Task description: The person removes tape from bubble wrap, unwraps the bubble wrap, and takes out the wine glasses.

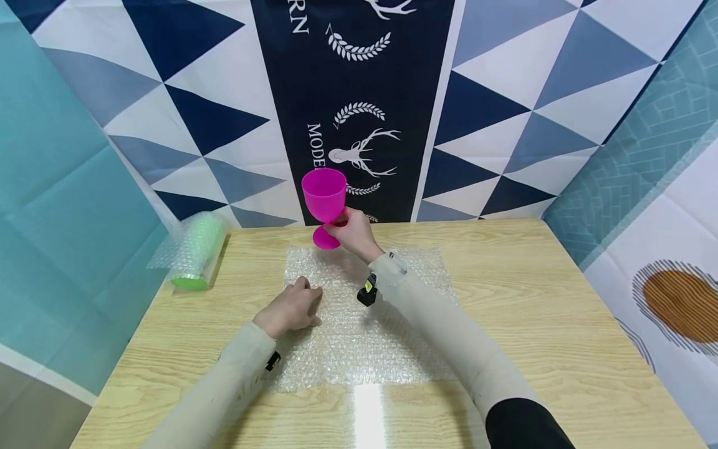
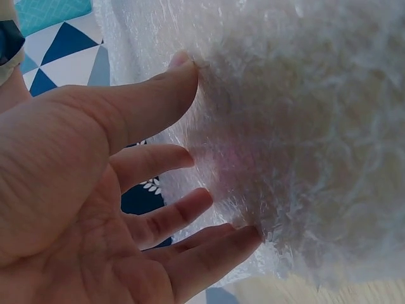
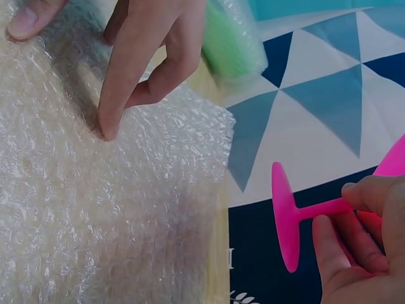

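One pink goblet (image 1: 324, 198) is held up, bowl uppermost, at the far edge of the bubble-wrap sheet (image 1: 387, 355) — its stem pinched between the thumb and fingers of the right hand (image 1: 354, 234). Well apart from that, the left hand (image 1: 288, 310) rests loosely spread fingertips on the sheet's left side. Beyond and left of the sheet — near the wall — is a wrapped green thing (image 1: 203, 243). The wooden table (image 1: 505, 280) lies beneath the sheet.
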Motion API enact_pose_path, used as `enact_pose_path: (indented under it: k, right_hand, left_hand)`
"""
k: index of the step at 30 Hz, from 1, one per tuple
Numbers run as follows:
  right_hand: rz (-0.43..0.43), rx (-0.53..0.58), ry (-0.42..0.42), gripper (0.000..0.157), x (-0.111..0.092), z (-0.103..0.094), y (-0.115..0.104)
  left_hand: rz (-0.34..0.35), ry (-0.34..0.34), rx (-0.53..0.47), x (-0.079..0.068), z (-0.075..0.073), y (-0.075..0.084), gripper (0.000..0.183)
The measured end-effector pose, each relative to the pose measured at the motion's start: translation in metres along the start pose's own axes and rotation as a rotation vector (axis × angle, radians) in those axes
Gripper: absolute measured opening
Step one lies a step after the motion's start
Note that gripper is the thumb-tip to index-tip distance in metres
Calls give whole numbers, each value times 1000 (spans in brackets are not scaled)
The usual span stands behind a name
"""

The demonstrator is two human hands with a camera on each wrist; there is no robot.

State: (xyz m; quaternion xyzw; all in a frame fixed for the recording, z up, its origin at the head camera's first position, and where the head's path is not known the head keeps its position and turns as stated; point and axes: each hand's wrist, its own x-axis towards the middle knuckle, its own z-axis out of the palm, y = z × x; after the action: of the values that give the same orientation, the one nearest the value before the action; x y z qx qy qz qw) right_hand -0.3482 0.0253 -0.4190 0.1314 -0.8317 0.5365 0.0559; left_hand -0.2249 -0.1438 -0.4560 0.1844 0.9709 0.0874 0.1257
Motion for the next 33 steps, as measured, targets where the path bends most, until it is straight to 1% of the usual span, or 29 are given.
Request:
enact_pose_path:
  k: [10, 17, 22, 27, 33]
  right_hand:
    - [4, -25, -4, 23, 6, 8, 4]
    - [4, -29, -22, 24, 11, 14, 9]
    - [25, -49, -22, 23, 14, 18, 12]
    - [52, -47, -18, 21, 18, 19, 15]
    - [53, -51, -18, 22, 24, 21, 19]
  left_hand:
    - [4, 4, -13, 1, 1, -1, 75]
    - [4, 3, -12, 1, 1, -2, 75]
    - [-3, -4, -29, 1, 1, -2, 76]
    - [-4, -8, -32, 1, 0, -2, 78]
    - [-3, -6, -32, 1, 0, -3, 77]
